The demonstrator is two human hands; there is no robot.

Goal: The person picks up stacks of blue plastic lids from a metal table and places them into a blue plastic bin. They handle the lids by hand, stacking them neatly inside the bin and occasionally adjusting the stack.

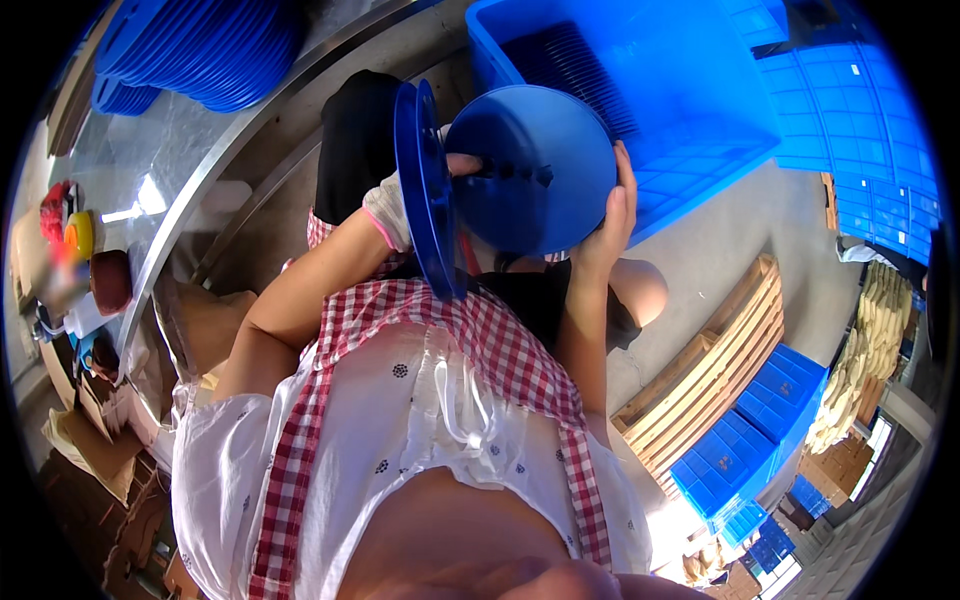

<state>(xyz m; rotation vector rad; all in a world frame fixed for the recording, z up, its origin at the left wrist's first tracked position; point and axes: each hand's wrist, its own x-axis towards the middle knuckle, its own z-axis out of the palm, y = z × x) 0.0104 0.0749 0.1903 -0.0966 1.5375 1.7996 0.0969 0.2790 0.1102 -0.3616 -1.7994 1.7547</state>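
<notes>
My left hand [392,208], in a pale glove with bare fingertips, is closed around a pair of blue round discs [424,190] seen nearly edge-on. One of its fingers reaches past them to the middle of another blue disc [545,205]. That disc faces me and has several small dark cut-outs near its centre. My right hand [607,222] grips its right rim. Both hands are above my lap, in front of the large blue crate [690,100]. More dark ribbed discs [570,70] stand in a row inside the crate.
At the upper left, a stack of blue discs [200,50] lies on the metal-edged table [165,200], with a yellow item [80,235] farther along it. Wooden pallets [710,370] and blue boxes [750,430] are to the right. Blue crates [860,120] are piled behind.
</notes>
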